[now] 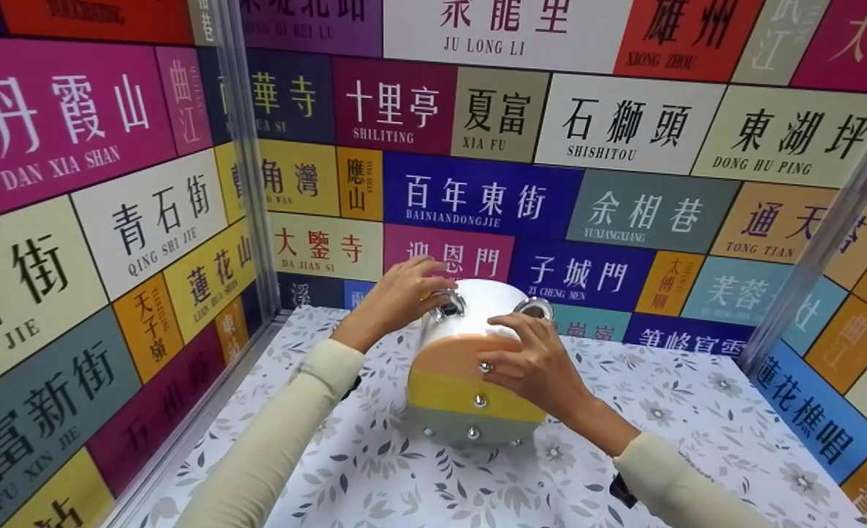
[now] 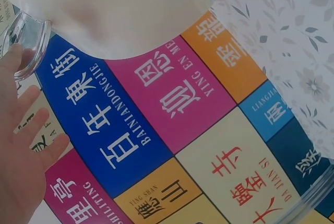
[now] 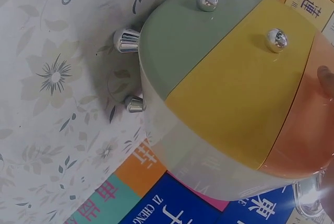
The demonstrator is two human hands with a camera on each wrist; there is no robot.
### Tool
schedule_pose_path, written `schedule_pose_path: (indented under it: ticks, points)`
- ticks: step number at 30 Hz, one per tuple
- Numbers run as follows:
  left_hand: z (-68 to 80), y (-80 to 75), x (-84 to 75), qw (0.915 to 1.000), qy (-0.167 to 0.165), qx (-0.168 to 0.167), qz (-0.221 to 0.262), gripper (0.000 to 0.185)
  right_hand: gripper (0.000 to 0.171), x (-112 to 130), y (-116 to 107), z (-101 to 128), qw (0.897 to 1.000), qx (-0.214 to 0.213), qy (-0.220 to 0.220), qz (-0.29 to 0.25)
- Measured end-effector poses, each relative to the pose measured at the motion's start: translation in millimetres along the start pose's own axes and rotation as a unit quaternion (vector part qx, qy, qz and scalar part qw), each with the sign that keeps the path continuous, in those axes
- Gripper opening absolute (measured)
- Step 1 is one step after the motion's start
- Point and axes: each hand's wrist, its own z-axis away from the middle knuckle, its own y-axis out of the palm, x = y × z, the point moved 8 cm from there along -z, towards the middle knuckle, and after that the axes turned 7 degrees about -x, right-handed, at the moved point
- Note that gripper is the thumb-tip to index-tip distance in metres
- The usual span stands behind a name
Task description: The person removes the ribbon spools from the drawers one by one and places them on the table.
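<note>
A small round drawer box [image 1: 463,396] stands on the floral tabletop, white on top, with orange, yellow and green fronts and silver knobs. My left hand [image 1: 404,293] reaches over its far left side, straight fingers touching the clear ring handle [image 1: 448,302]. The left wrist view shows those fingers [image 2: 21,151] spread beside the ring [image 2: 28,46] under the white top [image 2: 130,10]. My right hand [image 1: 536,363] lies on the orange front, thumb beside a knob [image 1: 485,366], fingertips near the right ring [image 1: 538,308]. The right wrist view shows the coloured fronts [image 3: 235,88].
Walls covered in colourful street-name signs close in the left [image 1: 74,293], back [image 1: 477,198] and right [image 1: 829,381]. Metal posts [image 1: 246,161] [image 1: 822,242] stand at the two back corners. The floral tabletop [image 1: 404,477] spreads out in front of the box.
</note>
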Motion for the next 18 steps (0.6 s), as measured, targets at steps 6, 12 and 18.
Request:
schedule_pose_path:
  ticks: [6,12,18]
  points:
    - [-3.0,0.8,-0.6,0.9994,0.017,-0.025,0.017,0.018,0.031,1.9,0.1,-1.2,1.000,-0.005,0.001,0.003]
    - [-1.9,2.3,2.4,0.9990,0.000,-0.030,0.034,0.018,0.031,5.9,-1.5,-1.6,1.000,-0.015,-0.009,0.017]
    - [-1.6,3.3,2.3,0.9991,-0.016,-0.018,0.034,0.021,0.029,8.5,-3.0,-1.0,1.000,-0.017,-0.011,0.022]
